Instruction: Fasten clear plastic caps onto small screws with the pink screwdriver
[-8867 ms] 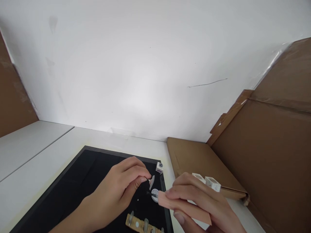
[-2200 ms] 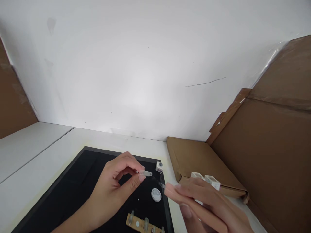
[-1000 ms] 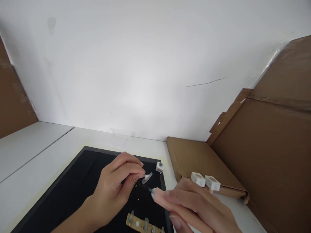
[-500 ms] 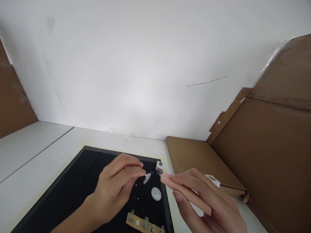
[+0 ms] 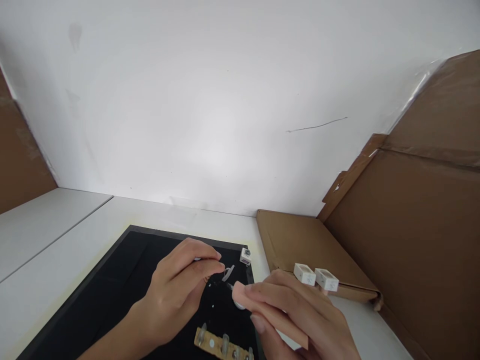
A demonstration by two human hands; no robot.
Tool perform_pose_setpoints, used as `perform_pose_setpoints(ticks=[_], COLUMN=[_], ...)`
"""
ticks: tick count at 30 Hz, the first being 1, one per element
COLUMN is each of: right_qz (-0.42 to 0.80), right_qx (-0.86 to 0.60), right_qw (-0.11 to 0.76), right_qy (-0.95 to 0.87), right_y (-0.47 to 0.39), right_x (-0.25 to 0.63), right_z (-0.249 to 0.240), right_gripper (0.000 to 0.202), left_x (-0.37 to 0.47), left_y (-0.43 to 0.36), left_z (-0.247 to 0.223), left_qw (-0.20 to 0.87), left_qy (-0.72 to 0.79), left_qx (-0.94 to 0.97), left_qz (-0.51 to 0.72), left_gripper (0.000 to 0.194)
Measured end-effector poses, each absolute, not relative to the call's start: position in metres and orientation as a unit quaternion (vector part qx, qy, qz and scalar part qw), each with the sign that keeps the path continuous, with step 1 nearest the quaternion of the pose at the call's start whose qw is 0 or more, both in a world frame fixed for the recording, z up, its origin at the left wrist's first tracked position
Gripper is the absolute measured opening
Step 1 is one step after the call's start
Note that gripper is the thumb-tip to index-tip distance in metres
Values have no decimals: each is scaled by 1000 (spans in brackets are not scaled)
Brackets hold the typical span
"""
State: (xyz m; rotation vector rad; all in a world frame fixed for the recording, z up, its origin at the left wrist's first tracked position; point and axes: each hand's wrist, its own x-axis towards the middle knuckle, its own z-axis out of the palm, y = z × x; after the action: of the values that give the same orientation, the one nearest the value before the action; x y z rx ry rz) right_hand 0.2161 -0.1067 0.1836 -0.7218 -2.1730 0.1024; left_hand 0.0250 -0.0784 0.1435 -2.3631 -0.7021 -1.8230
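Swinging leftward, my right hand (image 5: pixel 305 316) is gripping the pink tool (image 5: pixel 270 315), left hand (image 5: pixel 178 290) pinching the clear piece (image 5: pixel 229 273), seemingly unfinished.

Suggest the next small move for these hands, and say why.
Perhaps the right hand should ease the pink-handled tool slightly toward the clear curved piece: the left hand holds that piece out, and the tool's tip sits just below it in view.

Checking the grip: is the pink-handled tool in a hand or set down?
In hand: the right hand grips the pink-handled tool, thumb on one side, fingers on the other.
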Motion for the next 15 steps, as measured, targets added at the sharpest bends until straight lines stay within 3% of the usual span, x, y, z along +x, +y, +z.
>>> perform_pose_setpoints(ticks=[15], right_qz=[-20], right_qx=[-320], right_qw=[449], right_qy=[-834], right_y=[-106], right_x=[223], right_z=[184], right_gripper=[27], left_x=[21], left_y=[-78], left_z=[143], left_qw=[54], left_qy=[-245], left_qx=[-773], left_qz=[-583], left_gripper=[30])
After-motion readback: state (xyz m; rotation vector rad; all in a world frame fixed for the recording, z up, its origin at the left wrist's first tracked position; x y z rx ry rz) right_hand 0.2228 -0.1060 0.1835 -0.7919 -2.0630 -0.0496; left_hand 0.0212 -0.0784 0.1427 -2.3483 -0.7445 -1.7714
